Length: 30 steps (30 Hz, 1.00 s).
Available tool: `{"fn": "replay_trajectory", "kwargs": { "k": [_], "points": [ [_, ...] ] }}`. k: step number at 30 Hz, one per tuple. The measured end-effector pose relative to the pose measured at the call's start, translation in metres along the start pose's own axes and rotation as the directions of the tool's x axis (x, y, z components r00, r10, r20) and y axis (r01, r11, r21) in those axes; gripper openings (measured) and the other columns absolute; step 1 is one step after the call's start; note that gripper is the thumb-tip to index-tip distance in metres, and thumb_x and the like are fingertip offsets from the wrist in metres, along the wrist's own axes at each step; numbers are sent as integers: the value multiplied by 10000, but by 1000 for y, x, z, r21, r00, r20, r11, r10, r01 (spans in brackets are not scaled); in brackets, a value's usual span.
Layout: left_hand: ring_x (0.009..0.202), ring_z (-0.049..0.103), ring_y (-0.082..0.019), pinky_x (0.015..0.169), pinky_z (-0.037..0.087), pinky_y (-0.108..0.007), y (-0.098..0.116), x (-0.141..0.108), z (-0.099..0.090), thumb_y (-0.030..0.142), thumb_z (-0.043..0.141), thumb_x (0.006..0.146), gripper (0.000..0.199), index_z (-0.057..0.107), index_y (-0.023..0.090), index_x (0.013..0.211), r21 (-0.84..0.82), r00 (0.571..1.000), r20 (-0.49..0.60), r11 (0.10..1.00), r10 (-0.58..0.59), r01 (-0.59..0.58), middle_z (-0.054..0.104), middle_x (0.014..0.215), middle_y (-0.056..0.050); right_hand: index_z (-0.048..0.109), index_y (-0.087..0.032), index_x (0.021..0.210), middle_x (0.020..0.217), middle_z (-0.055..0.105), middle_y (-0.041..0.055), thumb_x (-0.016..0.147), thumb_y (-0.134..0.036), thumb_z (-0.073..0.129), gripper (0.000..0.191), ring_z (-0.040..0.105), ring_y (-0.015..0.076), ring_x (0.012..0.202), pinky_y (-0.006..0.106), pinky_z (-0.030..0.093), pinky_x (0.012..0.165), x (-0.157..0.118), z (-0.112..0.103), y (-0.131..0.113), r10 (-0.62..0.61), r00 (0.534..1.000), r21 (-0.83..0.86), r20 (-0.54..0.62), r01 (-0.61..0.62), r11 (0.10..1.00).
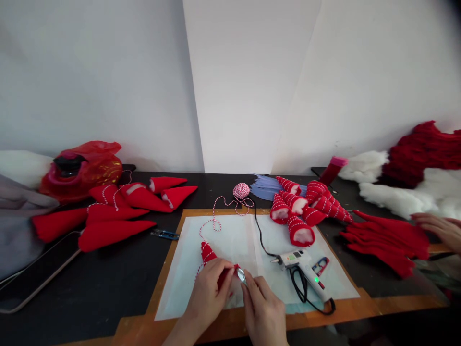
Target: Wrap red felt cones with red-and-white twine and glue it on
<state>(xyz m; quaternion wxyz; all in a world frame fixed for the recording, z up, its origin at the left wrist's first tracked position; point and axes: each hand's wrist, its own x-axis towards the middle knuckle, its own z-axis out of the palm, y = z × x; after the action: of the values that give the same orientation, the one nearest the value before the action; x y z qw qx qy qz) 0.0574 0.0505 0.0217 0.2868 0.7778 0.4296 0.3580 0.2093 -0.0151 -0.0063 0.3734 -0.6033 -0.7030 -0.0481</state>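
Observation:
My left hand (211, 299) grips a red felt cone (208, 253) wound with red-and-white twine (215, 223), its lower part hidden by my fingers. The twine runs back across the paper to a twine ball (241, 190). My right hand (262, 310) pinches a small shiny metal tool (241, 276) against the cone's edge; its exact kind is hard to tell. Both hands sit over a white paper sheet (201, 283). A white hot glue gun (304, 271) lies to the right of my right hand.
Twine-wrapped cones (298, 206) are piled behind the sheet, with plain felt cones (115, 216) at left. A co-worker's hand (437, 229) sits beside flat red felt pieces (387, 242). White fluffy fur (396, 192) lies at right, and a red plastic bag (81, 170) at left.

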Motion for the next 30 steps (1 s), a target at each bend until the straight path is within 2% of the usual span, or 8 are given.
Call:
{"fn": "replay_trajectory", "kwargs": {
  "k": [14, 19, 22, 26, 30],
  "points": [
    [710, 668, -200, 652, 517, -299, 1, 6, 2, 322, 477, 985, 237, 622, 202, 841, -77, 993, -21, 991, -112, 110, 697, 775, -36, 676, -134, 1235, 834, 735, 111, 999, -201, 451, 332, 719, 186, 609, 236, 578, 572, -2, -11, 7, -63, 997, -10, -33, 63, 998],
    [711, 650, -200, 644, 503, -295, 1, 6, 2, 325, 480, 984, 235, 625, 200, 848, -68, 993, -22, 991, -116, 114, 676, 773, -35, 645, -176, 1287, 899, 736, 115, 994, -202, 491, 332, 726, 190, 666, 242, 585, 597, -10, -17, 9, -30, 998, 108, -56, 36, 994],
    [766, 636, -197, 680, 506, -300, 2, 5, 0, 320, 476, 990, 232, 643, 202, 882, -59, 996, -37, 995, -80, 78, 636, 842, -44, 624, -180, 1310, 874, 724, 107, 992, -203, 514, 337, 713, 182, 662, 236, 579, 596, -11, -18, 11, 5, 998, 163, -68, 7, 987],
    [847, 605, -196, 741, 515, -312, 2, 3, -1, 298, 474, 991, 218, 658, 209, 917, -36, 996, -77, 998, -49, 47, 544, 937, -54, 677, -125, 1216, 803, 708, 106, 1011, -226, 470, 309, 697, 181, 590, 241, 565, 550, -7, -17, 13, -7, 998, 85, -62, 13, 996],
    [817, 590, -182, 696, 519, -293, 2, 2, 0, 294, 466, 993, 222, 653, 206, 909, -44, 996, -75, 998, -55, 51, 501, 953, -51, 696, -113, 1167, 776, 704, 98, 1038, -257, 388, 364, 699, 176, 565, 234, 554, 537, -2, -16, 9, -28, 1000, 45, -5, 28, 999]
  ]
}}
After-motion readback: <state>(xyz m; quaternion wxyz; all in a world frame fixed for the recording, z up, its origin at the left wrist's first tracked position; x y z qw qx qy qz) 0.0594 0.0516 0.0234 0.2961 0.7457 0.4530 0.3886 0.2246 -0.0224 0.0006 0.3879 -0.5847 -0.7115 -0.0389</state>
